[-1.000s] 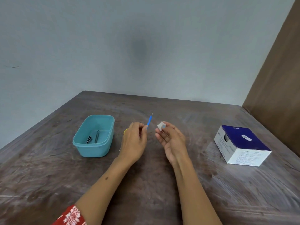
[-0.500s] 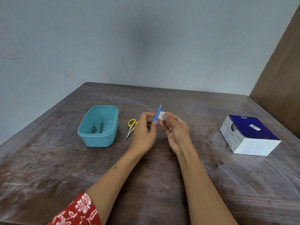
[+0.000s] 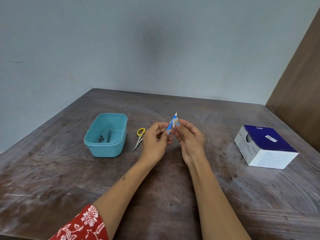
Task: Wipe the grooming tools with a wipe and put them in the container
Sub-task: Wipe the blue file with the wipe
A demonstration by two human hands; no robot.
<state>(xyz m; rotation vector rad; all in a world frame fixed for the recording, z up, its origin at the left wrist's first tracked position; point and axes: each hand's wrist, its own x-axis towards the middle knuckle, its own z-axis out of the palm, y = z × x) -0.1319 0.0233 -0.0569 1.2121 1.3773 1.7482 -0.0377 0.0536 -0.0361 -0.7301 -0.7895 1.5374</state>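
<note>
At the far left of the worn brown bench [image 3: 52, 170] stands a teal plastic container [image 3: 106, 135], open at the top, with two dark metal grooming tools [image 3: 105, 138] lying on its floor side by side. Just right of the container, flat on the bench, lie small scissors with yellow handles [image 3: 139, 139], their blades pointing toward the near edge. Next comes the left hand [image 3: 154, 141], raised above the bench, its thumb and fingers pinching the lower end of a thin blue-handled tool [image 3: 171, 123] whose pointed metal tip slants up and away toward the wall. A red sleeve with a white flower print [image 3: 83, 226] covers the upper part of that arm at the bottom edge of the view. Close against it is the right hand [image 3: 189, 137], its thumb and fingertips clamped on a small white wipe [image 3: 174, 122] that is pressed around the tool's shaft above the left hand's grip. Well apart to the right, a white and dark blue box labelled alcohol swabs [image 3: 265, 146] sits on the bench near a brown panel.
</note>
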